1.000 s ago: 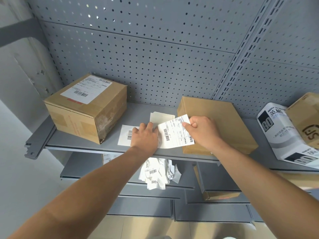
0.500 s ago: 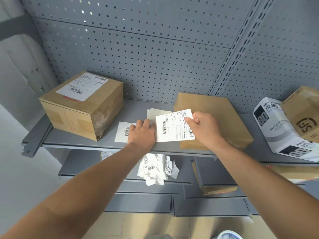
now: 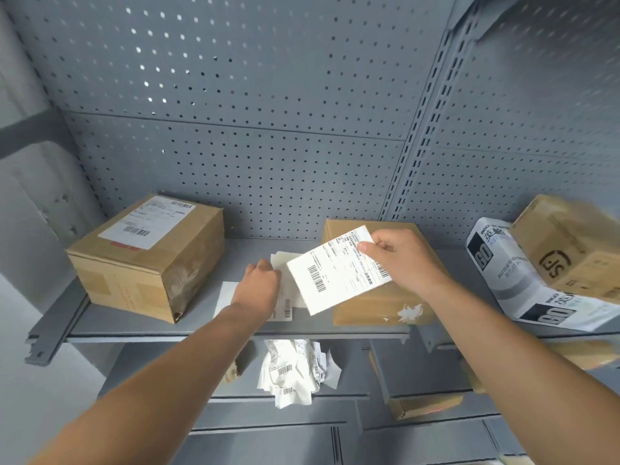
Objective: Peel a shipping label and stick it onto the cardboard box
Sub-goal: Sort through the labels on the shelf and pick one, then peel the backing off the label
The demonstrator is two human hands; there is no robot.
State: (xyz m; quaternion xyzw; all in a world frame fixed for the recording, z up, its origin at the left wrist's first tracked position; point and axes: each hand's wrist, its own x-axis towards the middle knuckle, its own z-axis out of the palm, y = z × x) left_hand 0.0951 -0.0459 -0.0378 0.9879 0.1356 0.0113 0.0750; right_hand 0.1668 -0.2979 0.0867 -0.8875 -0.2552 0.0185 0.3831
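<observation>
My right hand (image 3: 401, 260) pinches the top right corner of a white shipping label (image 3: 335, 271) with barcodes, lifted and tilted above the shelf. Behind and under it lies a flat brown cardboard box (image 3: 369, 303) with no label on top. My left hand (image 3: 260, 288) rests fingers-down on the loose label sheets (image 3: 283, 298) lying on the shelf; whether it grips one I cannot tell. A taller cardboard box (image 3: 144, 260) at the left carries a label on its top.
The grey metal shelf (image 3: 201, 327) has a perforated back panel. At the right lie a white printed bag (image 3: 510, 273) and a brown box (image 3: 570, 243). Crumpled label scraps (image 3: 295, 370) and another box (image 3: 422, 402) sit on lower shelves.
My right hand has lifted the label up and to the right, away from the sheets under my left hand. The label now tilts over the flat box.
</observation>
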